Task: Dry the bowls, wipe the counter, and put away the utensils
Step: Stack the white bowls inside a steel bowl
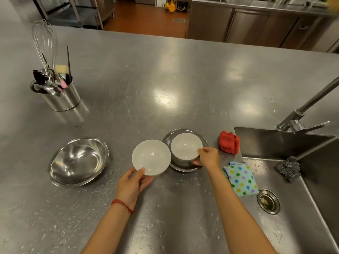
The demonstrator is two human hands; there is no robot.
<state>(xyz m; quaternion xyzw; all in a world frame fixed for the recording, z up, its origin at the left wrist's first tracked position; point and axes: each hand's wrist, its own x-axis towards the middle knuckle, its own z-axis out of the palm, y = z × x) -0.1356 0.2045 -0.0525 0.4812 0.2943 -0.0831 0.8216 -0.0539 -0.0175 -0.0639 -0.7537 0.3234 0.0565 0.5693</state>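
Note:
My left hand [133, 182] grips the near rim of a white bowl [151, 156], thumb on the inside, holding it just above the wet steel counter [165, 79]. My right hand [208, 156] pinches the right rim of a second white bowl [185, 145], which sits inside a small steel bowl [183, 166]. A larger steel mixing bowl [78, 161] stands empty to the left. A steel utensil holder [62, 97] with a whisk [45, 41], tongs and other utensils stands at the far left.
A red cloth [229, 144] lies bunched by the sink corner. A dotted blue cloth [240, 178] hangs over the sink edge. The sink [293, 208] on the right holds a steel scourer [289, 167], with a faucet [308, 107] above. Water droplets speckle the near counter.

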